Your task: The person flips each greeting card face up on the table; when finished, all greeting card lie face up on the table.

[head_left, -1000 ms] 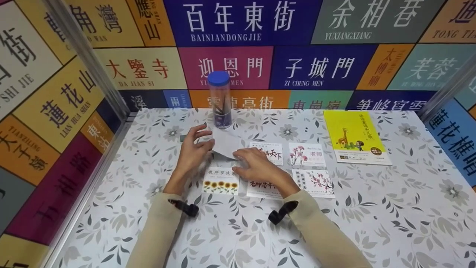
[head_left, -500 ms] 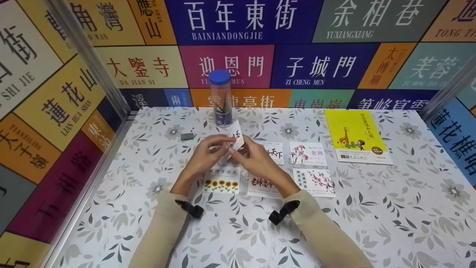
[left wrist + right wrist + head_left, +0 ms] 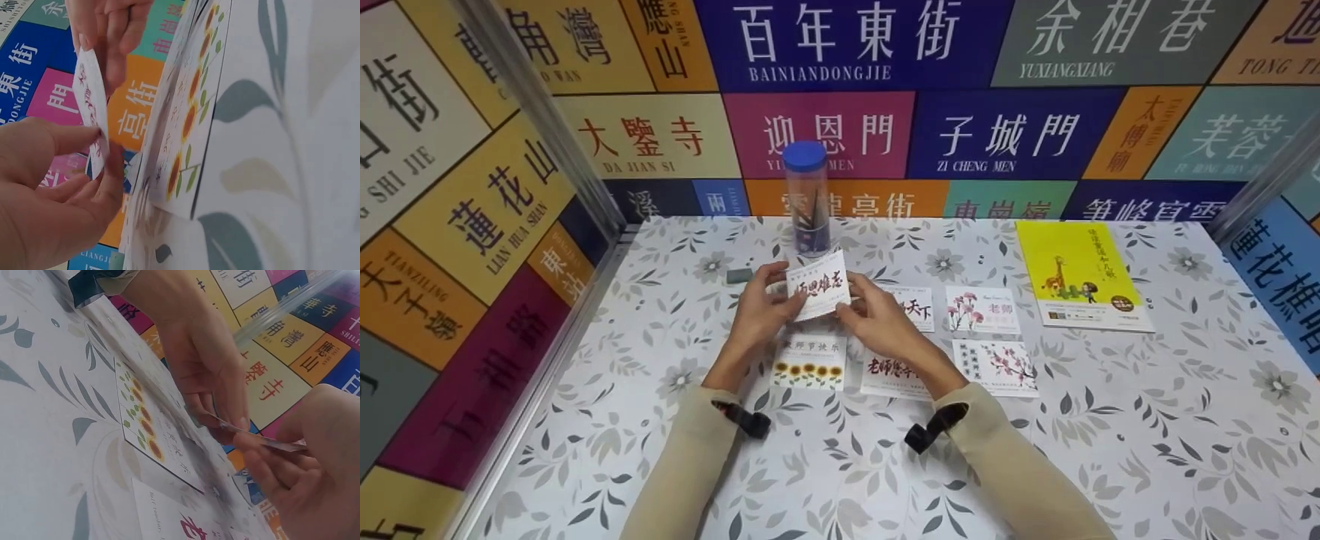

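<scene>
Both hands hold a white card (image 3: 819,286) with dark red lettering above the table, its printed face turned up toward the head camera. My left hand (image 3: 765,311) pinches the card's left side, thumb on the face and fingers behind. On the opposite side my right hand (image 3: 885,319) pinches the lower right corner. Below the hands lies a sunflower card (image 3: 808,367). A card with red lettering (image 3: 892,373) is partly hidden under the right hand, and another lettered card (image 3: 919,309) shows behind it. In the left wrist view the held card (image 3: 91,107) appears nearly edge-on.
Two flower cards, one with pink carnations (image 3: 981,310) and one with blossom branches (image 3: 996,367), lie to the right. A yellow booklet (image 3: 1084,277) is farther right. Behind the hands stands a clear tube with a blue lid (image 3: 807,199). A small green block (image 3: 739,276) lies left of it.
The card first showed a blank side, then stood tilted between the hands, and now its lettered face is turned up. The hands have drawn together around it. The table cards have not moved.
</scene>
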`<state>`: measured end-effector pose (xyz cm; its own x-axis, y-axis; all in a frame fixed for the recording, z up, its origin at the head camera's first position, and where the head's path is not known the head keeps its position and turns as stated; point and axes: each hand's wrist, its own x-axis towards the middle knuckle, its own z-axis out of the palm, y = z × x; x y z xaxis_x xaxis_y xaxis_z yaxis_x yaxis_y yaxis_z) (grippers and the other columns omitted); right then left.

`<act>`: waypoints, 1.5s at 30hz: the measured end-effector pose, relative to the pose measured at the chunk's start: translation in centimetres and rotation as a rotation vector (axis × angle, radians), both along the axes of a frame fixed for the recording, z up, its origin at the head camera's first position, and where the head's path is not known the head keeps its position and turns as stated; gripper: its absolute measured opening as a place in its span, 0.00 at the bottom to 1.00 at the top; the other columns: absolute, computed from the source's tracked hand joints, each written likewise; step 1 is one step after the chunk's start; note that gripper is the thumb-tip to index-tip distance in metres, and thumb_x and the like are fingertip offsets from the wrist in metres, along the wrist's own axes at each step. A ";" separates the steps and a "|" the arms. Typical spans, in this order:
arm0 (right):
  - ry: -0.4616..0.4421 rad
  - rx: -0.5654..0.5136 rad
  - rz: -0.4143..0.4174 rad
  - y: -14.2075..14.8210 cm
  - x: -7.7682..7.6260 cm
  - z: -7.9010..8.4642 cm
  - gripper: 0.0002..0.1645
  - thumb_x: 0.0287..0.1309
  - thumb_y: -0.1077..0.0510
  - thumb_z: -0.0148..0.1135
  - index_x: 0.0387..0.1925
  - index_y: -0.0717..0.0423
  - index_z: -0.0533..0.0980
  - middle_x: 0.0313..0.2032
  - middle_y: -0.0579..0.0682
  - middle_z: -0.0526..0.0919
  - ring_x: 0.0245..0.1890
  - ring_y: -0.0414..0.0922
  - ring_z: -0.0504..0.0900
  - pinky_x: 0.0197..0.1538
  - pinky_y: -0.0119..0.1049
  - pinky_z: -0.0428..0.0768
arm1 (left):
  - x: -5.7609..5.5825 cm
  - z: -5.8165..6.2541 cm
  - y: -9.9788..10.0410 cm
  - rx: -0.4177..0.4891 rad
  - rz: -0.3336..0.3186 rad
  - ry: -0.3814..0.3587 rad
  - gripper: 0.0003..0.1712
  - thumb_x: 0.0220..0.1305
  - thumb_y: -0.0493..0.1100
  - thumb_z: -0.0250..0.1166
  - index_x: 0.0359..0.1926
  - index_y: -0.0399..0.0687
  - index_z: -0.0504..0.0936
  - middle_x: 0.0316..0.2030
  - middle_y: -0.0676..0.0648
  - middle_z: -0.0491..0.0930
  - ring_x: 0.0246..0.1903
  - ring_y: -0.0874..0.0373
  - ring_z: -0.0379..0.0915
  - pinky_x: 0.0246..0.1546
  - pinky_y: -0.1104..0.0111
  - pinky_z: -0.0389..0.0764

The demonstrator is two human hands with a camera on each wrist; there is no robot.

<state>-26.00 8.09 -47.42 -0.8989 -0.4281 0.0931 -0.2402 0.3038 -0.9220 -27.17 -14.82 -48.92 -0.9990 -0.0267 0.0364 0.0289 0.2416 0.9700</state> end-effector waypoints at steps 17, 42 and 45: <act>0.107 0.476 0.080 0.4 0.7 -0.4 0.27 0.78 0.48 0.57 0.71 0.54 0.79 0.86 0.61 0.53 0.86 0.65 0.50 0.86 0.70 0.41 | 0.1 -0.5 -0.9 -0.332 0.058 0.102 0.18 0.66 0.37 0.76 0.56 0.42 0.89 0.55 0.39 0.90 0.39 0.52 0.89 0.37 0.68 0.85; 0.103 0.580 0.116 0.3 0.9 -0.8 0.32 0.81 0.50 0.53 0.79 0.56 0.68 0.85 0.59 0.58 0.86 0.60 0.55 0.87 0.66 0.45 | -0.1 -0.5 -1.3 -0.561 -0.170 0.112 0.18 0.63 0.38 0.77 0.54 0.40 0.91 0.71 0.30 0.77 0.75 0.36 0.70 0.81 0.45 0.66; 0.127 0.579 0.131 0.3 0.8 -0.8 0.33 0.80 0.54 0.52 0.80 0.59 0.68 0.84 0.62 0.60 0.85 0.62 0.56 0.87 0.66 0.47 | 0.0 -0.4 -1.3 -0.561 -0.173 0.142 0.17 0.62 0.37 0.78 0.52 0.39 0.92 0.68 0.29 0.79 0.74 0.35 0.71 0.80 0.44 0.66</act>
<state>-25.19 8.40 -48.22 -0.8325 -0.5474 -0.0847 -0.4069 0.7081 -0.5771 -27.20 -16.09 -49.36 -0.9715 0.1972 0.1312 0.2330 0.6954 0.6799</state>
